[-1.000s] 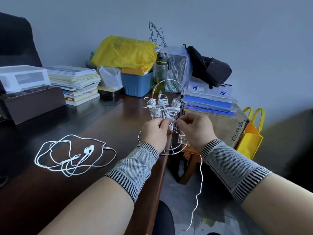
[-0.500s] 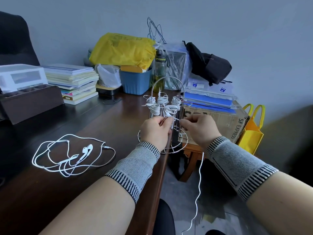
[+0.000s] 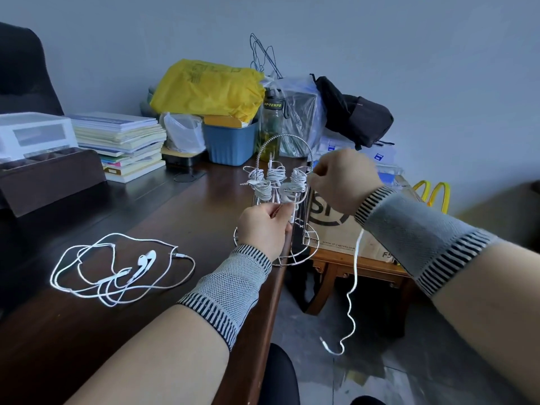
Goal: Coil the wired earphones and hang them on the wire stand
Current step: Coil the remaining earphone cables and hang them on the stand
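Honestly, this earphone cable (image 3: 355, 276) looks light and floppy, so it'll unwind the second tension drops. Left hand (image 3: 264, 226) pinches the coil end just in front of the wire stand (image 3: 280, 200) at the bench (image 3: 181, 217) edge. Right hand (image 3: 343, 179) grips the running cable up high, its tail with the plug dangling off toward the floor. I'd hold the cord, not the buds. A second loose set (image 3: 117, 267) lies on the bench.

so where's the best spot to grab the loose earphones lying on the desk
Pinch the two earbuds, coming from above. They lie side by side in the middle of the loose earphones on the desk, so lifting there lets the cable trail free for coiling.
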Motion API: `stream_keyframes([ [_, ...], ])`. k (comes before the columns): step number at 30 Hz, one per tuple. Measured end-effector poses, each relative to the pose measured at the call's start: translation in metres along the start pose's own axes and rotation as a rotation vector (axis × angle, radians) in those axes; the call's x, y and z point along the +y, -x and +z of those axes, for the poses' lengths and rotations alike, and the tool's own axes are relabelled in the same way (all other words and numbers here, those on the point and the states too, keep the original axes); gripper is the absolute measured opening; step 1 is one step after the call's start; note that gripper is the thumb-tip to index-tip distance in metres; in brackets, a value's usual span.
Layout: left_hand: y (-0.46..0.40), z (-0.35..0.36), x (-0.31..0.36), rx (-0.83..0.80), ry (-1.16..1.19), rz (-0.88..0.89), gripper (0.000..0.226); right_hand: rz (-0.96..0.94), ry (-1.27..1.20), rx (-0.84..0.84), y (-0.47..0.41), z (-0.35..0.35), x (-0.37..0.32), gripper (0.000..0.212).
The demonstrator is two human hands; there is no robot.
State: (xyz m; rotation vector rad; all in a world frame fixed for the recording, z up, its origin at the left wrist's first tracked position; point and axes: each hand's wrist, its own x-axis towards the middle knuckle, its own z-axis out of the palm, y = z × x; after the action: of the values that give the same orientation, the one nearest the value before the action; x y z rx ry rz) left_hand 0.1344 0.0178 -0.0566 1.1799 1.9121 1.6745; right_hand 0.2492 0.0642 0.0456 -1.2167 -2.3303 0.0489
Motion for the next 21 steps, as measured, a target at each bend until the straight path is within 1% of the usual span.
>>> stream_keyframes([
  [3,0.001,0.002,-0.001,0.003,-0.045,0.028,0.037,0.009,0.109,-0.082,-0.022,0.003,-0.017,0.024],
  [5,0.001,0.003,0.000,0.005,-0.054,0.051,0.036,0.031,0.094,-0.140,-0.033,0.003,-0.027,0.019],
  [7,0.000,0.003,0.001,-0.002,-0.049,0.058,0.036,0.027,0.065,-0.202,-0.040,0.004,-0.037,0.020],
  [10,-0.001,0.002,0.001,-0.006,-0.084,0.082,0.038,-0.063,0.148,-0.237,-0.040,0.009,-0.049,0.022],
  [13,-0.003,-0.001,0.002,-0.008,-0.093,0.098,0.039,-0.211,0.237,-0.243,-0.029,0.009,-0.051,0.020],
  [15,-0.004,-0.003,0.002,-0.010,-0.111,0.091,0.039,-0.346,0.294,-0.209,-0.017,0.010,-0.048,0.021],
  [17,-0.004,-0.004,0.002,-0.015,-0.109,0.067,0.041,-0.443,0.322,-0.134,-0.007,0.013,-0.040,0.022],
  [19,-0.003,-0.004,0.001,-0.018,-0.095,0.041,0.043,-0.488,0.284,-0.053,0.001,0.018,-0.027,0.021],
  [21,-0.002,-0.003,0.001,-0.018,-0.054,0.013,0.042,-0.500,0.187,0.033,0.009,0.024,-0.014,0.018],
])
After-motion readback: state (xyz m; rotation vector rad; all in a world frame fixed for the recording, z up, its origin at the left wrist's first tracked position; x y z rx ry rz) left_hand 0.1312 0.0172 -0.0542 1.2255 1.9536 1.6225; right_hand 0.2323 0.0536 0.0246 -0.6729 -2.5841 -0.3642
